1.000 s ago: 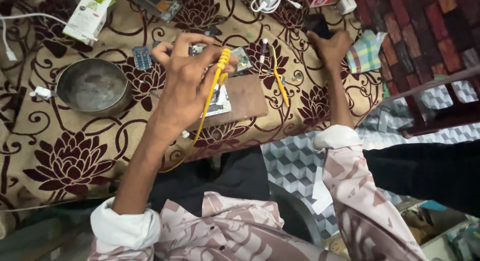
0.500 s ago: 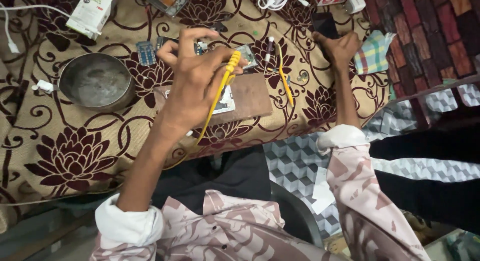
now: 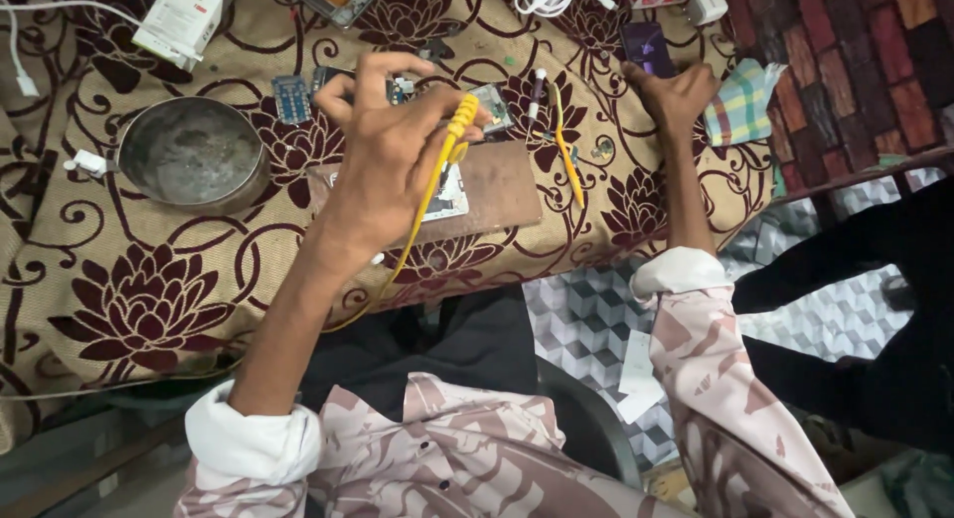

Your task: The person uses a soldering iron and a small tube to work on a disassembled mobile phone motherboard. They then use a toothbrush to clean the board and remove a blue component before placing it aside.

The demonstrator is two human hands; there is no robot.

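My left hand is raised over the table and grips a yellow pen-shaped tool. Its yellow cord hangs down past my wrist. Under the hand lies a brown board with a small circuit piece on it. My right hand stretches to the far right of the table, palm down, fingertips touching the near end of a dark purple phone. It does not clasp the phone.
A round metal bowl sits at the left, with a small blue circuit board beside it. A white box, yellow tweezers and a checked cloth lie around. Another person's dark-clothed legs are at the right.
Both hands stay nearly where they were. My right hand has edged slightly right toward the phone, and the view has drifted a little.
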